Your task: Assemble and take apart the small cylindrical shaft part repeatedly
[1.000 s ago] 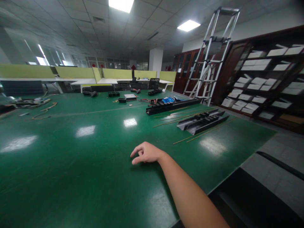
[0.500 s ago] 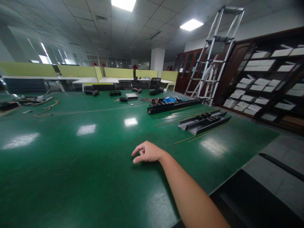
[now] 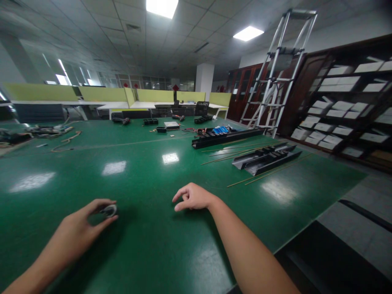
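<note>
My left hand [image 3: 78, 226] is at the lower left, above the green tabletop [image 3: 147, 253]. Its thumb and fingers hold a small round object [image 3: 110, 210] with a pale grey rim and a dark inner part. The object's kind is too small and blurred to make out. Toward the middle, my right hand [image 3: 196, 197] hovers low over or rests on the same green surface; contact cannot be told. Its fingers are bent, with a gap between thumb and forefinger and nothing visible in it.
Black metal channels [image 3: 266, 160] and thin brass-coloured rods [image 3: 245, 179] lie to the right. Behind them a longer channel [image 3: 226, 139] has blue items [image 3: 221, 130] beside it. Cables and parts [image 3: 45, 130] are heaped far left. A ladder [image 3: 278, 73] stands beyond the table.
My left hand has come into view from the lower left, holding the small round object. My right hand keeps nearly the same pose. The view has shifted slightly.
</note>
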### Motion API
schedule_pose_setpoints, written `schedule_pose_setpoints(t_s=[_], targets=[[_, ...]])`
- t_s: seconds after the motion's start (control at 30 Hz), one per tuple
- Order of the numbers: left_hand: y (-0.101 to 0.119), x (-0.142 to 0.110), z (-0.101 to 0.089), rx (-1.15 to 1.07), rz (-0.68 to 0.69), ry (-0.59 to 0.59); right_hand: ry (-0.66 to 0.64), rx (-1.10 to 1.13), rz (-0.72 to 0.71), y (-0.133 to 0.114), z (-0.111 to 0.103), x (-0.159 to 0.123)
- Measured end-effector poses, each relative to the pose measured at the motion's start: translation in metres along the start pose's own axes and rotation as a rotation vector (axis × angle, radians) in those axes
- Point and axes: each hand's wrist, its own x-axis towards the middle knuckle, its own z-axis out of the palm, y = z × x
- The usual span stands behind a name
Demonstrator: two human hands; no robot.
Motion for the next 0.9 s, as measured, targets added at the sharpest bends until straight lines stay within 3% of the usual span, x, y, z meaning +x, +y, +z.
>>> schedule_pose_setpoints(t_s=[0.17, 0.3, 0.53, 0.9], targets=[[0.073, 0.047, 0.073, -0.198, 0.212, -0.051, -0.001, 0.042, 0.013, 0.003, -0.004, 0.0], [0.093, 0.05, 0.11, -0.324, 0.264, -0.064, -0.022, 0.085, 0.006, 0.012, -0.011, 0.0], [0.072, 0.044, 0.11, -0.32, 0.332, -0.031, -0.026, 0.089, 0.016, 0.019, -0.012, 0.005], [0.075, 0.043, 0.118, -0.347, 0.407, -0.095, 0.002, 0.028, 0.019, 0.01, -0.006, 0.005]])
